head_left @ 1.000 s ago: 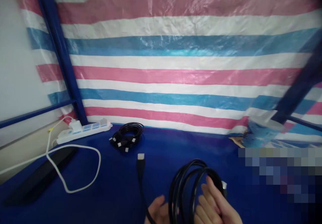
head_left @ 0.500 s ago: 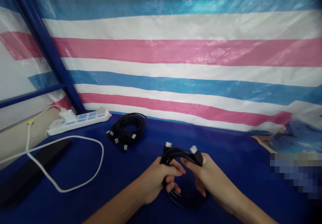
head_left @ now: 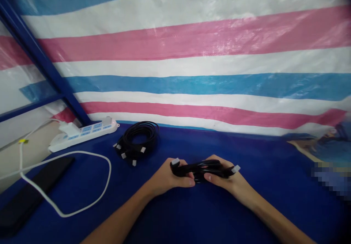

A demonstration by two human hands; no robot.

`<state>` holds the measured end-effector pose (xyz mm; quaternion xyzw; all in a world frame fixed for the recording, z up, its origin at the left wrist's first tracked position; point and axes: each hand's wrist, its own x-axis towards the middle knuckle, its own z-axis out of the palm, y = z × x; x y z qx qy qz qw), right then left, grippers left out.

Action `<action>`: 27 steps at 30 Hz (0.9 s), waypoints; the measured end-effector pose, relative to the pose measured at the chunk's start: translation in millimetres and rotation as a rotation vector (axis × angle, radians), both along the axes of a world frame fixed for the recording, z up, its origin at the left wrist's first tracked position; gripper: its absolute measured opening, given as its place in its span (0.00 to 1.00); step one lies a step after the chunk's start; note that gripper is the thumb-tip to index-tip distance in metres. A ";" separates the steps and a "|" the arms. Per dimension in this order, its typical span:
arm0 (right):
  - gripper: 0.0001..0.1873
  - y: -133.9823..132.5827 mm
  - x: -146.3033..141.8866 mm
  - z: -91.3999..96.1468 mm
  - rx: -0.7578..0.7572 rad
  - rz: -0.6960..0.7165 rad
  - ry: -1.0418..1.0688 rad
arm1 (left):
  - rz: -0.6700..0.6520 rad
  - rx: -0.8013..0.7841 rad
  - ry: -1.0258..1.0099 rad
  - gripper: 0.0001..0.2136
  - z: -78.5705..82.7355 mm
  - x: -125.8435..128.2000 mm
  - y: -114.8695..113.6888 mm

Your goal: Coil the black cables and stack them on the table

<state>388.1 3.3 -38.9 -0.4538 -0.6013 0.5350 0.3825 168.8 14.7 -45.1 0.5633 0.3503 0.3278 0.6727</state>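
Observation:
A coiled black cable (head_left: pixel 204 166) is held between both hands above the blue table (head_left: pixel 219 214). My left hand (head_left: pixel 171 176) grips its left side, thumb along the near side. Around the right side closes my right hand (head_left: pixel 226 178), its thumb on the near strands. A connector with a pale tip (head_left: pixel 174 161) sticks up by the left fingers. Another connector, also pale-tipped (head_left: pixel 235 169), points right over the right hand. Farther back and left lies a bundle of coiled black cables (head_left: pixel 139 138) with several pale-tipped connectors.
A white power strip (head_left: pixel 85 132) with a plugged-in white adapter sits at the back left. In front of it, a white cord (head_left: pixel 108 178) loops over a long black object (head_left: pixel 35 185). Striped plastic sheeting (head_left: pixel 175 87) hangs behind the table, beside a blue frame post (head_left: pixel 49 68).
The coil has tilted from an open upright ring to a flatter, squeezed bundle. Both hands have turned, with thumbs now nearer me. The camera view has shifted slightly.

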 end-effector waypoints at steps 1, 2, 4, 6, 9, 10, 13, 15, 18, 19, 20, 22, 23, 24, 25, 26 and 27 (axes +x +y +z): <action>0.13 -0.2 0.5 -0.5 -0.014 0.000 0.039 | -0.017 -0.015 -0.023 0.07 -0.4 -0.4 1.1; 0.14 -1.2 0.0 -0.9 -0.029 -0.005 0.081 | -0.028 -0.034 -0.052 0.08 -0.4 -0.3 1.4; 0.14 -5.3 -5.1 -1.2 -0.060 -0.018 0.166 | -0.036 -0.083 -0.134 0.08 0.7 1.5 -0.8; 0.12 -12.3 -15.2 -0.7 -0.101 -0.025 0.242 | -0.040 -0.147 -0.238 0.08 1.9 4.9 -6.4; 0.10 -25.8 -32.4 2.2 -0.182 -0.029 0.330 | -0.077 -0.262 -0.370 0.09 2.2 9.6 -16.9; 0.10 -30.1 -36.2 3.9 -0.210 -0.027 0.344 | -0.105 -0.302 -0.392 0.08 1.8 10.5 -20.1; 0.09 -37.7 -36.7 11.2 -0.279 0.006 0.322 | -0.192 -0.390 -0.403 0.03 0.6 14.0 -27.9; 0.07 -37.6 -28.1 17.1 -0.310 0.039 0.269 | -0.200 -0.406 -0.386 0.02 0.7 19.3 -32.5; 0.02 -32.9 -9.3 25.4 -0.321 0.091 0.182 | -0.106 -0.370 -0.356 0.04 2.6 30.5 -38.6; 0.02 -31.2 -3.5 27.6 -0.314 0.111 0.158 | -0.071 -0.349 -0.354 0.05 3.5 33.2 -39.8; 0.02 -29.7 1.3 29.5 -0.304 0.130 0.135 | -0.048 -0.327 -0.360 0.05 4.3 34.8 -40.1; 0.04 -27.9 7.1 32.0 -0.275 0.163 0.093 | -0.062 -0.285 -0.383 0.06 5.6 33.3 -38.6; 0.05 -27.6 8.2 32.6 -0.259 0.179 0.072 | -0.100 -0.265 -0.393 0.09 6.1 30.7 -37.1; 0.06 -27.5 8.4 32.8 -0.243 0.195 0.052 | -0.148 -0.249 -0.398 0.13 6.6 27.3 -35.4; 0.07 -27.6 7.8 32.6 -0.227 0.212 0.033 | -0.199 -0.235 -0.399 0.18 7.1 23.8 -34.0; 0.08 -27.9 6.8 32.1 -0.212 0.229 0.017 | -0.249 -0.225 -0.393 0.22 7.7 20.6 -32.9; 0.08 -28.3 5.6 31.2 -0.201 0.246 0.001 | -0.292 -0.218 -0.380 0.24 8.5 18.1 -32.4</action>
